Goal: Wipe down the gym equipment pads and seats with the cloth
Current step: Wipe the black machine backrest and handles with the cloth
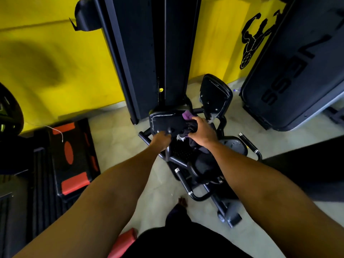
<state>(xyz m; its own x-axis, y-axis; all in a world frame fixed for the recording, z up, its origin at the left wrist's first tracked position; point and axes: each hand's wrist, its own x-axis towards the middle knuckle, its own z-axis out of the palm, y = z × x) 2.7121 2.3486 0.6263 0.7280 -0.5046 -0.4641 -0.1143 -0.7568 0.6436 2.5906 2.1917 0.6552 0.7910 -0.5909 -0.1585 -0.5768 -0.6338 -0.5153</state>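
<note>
The left hand [161,139] grips the edge of the pad [167,122], likely to keep it still, while the right hand [202,131], closed round the cloth [187,116], presses it on the pad's right end.

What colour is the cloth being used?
The cloth is purple, held on the black pad by the right hand; best in head view.

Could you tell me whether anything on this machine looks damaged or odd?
Yes: the black pad shows whitish fraying along its left edge, and the upright pad beside it looks torn near its bottom.
</note>
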